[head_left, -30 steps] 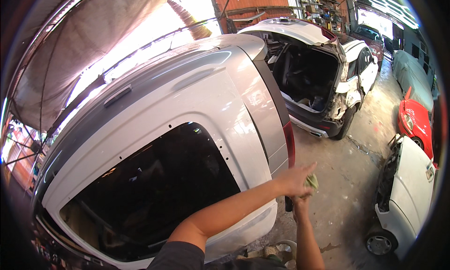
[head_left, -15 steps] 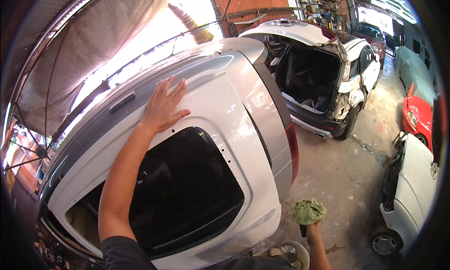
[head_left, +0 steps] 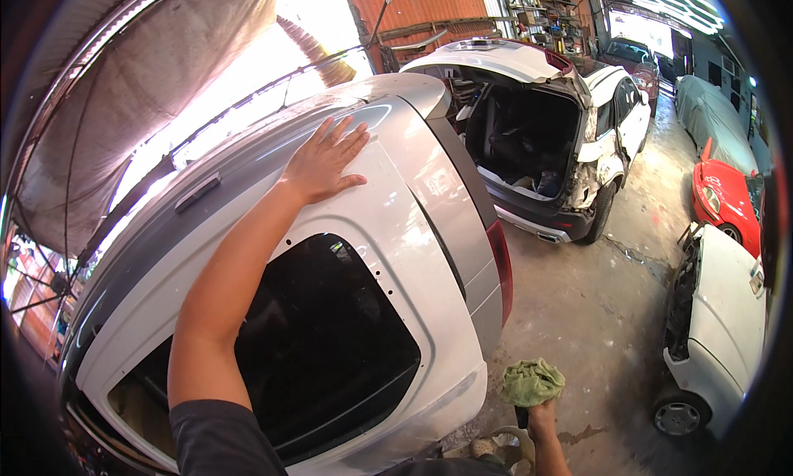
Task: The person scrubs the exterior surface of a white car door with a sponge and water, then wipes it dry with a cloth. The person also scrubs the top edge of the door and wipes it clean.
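Note:
My left hand [head_left: 326, 164] lies flat on the pale upper panel of a silver-white car [head_left: 396, 203], its fingers spread above a dark window [head_left: 330, 335]. Several small dark holes dot the white panel around that window. Down at the lower right, my right hand [head_left: 543, 416] is closed, with a bunched green cloth [head_left: 533, 383] on top of it. A short dark piece, like a handle, sticks out below the cloth beside the hand; what it belongs to is hidden.
Beyond stands a white car [head_left: 607, 104] with its tailgate raised and side damaged. On the right are a white car body part with a wheel [head_left: 719, 311], a red car [head_left: 727, 197] and a covered car [head_left: 714, 121]. A pale rounded container [head_left: 520, 445] sits low beside my right arm.
My left hand has slid along the panel, up and to the right, staying flat. The cloth remains with my right hand. The whole view has shifted slightly.

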The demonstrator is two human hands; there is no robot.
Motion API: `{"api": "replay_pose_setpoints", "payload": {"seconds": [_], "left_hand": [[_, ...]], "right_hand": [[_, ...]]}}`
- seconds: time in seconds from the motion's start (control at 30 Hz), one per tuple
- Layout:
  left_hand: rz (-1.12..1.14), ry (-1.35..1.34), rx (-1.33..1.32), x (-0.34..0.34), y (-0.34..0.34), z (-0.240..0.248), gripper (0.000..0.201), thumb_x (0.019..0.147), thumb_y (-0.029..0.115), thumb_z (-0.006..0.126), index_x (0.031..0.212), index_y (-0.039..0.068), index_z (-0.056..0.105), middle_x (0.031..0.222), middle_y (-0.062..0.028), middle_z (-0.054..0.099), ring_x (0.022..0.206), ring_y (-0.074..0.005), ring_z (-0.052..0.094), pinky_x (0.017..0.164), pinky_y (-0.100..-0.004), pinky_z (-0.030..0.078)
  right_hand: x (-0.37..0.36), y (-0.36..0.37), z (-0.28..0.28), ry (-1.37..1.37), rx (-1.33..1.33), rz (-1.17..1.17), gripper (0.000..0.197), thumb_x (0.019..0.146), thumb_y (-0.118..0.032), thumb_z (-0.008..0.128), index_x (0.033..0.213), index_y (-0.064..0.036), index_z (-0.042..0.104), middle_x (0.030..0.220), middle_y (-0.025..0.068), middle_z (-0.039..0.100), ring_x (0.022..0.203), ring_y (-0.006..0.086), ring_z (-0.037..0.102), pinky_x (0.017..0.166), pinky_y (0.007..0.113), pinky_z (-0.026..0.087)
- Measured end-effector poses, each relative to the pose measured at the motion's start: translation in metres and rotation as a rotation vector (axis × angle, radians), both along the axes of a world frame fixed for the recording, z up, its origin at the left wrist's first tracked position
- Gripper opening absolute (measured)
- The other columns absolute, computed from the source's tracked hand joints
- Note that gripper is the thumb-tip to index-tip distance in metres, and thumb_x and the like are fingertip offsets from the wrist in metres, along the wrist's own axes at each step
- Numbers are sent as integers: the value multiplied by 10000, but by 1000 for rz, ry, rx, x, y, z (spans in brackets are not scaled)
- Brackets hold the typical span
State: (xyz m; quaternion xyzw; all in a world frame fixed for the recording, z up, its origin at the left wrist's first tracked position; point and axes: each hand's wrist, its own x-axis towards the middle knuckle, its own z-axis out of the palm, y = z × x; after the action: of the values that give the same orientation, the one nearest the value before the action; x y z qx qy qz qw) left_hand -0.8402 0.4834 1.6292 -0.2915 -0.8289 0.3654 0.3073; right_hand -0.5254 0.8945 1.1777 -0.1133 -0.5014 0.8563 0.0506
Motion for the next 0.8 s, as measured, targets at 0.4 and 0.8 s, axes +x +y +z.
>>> {"api": "replay_pose_setpoints", "payload": {"seconds": [0.4, 0.8], "left_hand": [[34, 54, -157, 26, -25, 3, 920, 944, 780, 356, 1620, 156, 347, 1705, 28, 268, 1597, -219, 113, 1319, -472, 16], [89, 59, -147, 79, -76, -1, 931, 932, 794, 343, 1614, 160, 360, 1711, 7, 249, 1598, -227, 110, 1317, -482, 34]], "right_hand": [[-9, -38, 5, 58, -71, 64, 494, 929, -66, 743, 1380, -62, 541, 1286, 55, 648, 1146, 203, 648, 995, 366, 530], [-21, -47, 12, 35, -13, 111, 468, 946, -137, 742, 1363, -44, 551, 1271, 47, 642, 1121, 174, 630, 964, 346, 522]]}}
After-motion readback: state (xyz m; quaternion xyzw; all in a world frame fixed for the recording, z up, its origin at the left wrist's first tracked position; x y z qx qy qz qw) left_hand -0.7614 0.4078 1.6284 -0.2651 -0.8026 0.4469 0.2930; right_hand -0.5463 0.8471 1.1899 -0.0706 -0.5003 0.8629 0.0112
